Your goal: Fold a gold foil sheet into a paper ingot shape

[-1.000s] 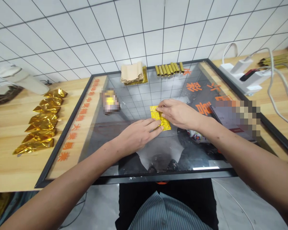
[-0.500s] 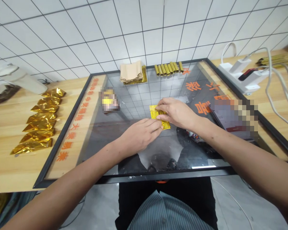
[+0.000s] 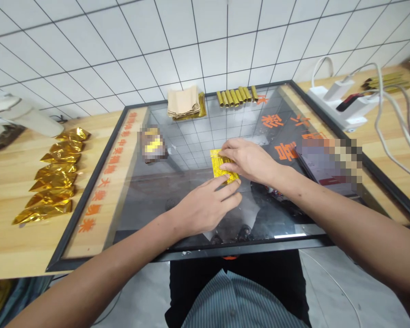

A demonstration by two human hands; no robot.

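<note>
A small sheet of embossed gold foil (image 3: pixel 216 165) lies on the glass top in front of me. My right hand (image 3: pixel 249 158) comes over it from the right, its bent fingers gripping the foil against the glass. My left hand (image 3: pixel 210 205) is just below, fingers spread, with the fingertips at the foil's lower edge. Part of the foil is hidden under the fingers. Behind it, near the wall, a row of several rolled gold tubes (image 3: pixel 237 96) lies beside a stack of tan paper sheets (image 3: pixel 184 101) with gold foil under it.
Several folded gold foil packets (image 3: pixel 54 175) line the wooden table (image 3: pixel 7 182) on the left. A blurred small object (image 3: pixel 153 145) sits on the glass. At right are a blurred phone-like item (image 3: pixel 323 166), a power strip (image 3: pixel 338 109) and white cables. A black frame (image 3: pixel 95 164) edges the glass.
My left hand has drawn back slightly and down, and its fingers have spread apart. My right hand stays on the foil. The view has shifted a little.
</note>
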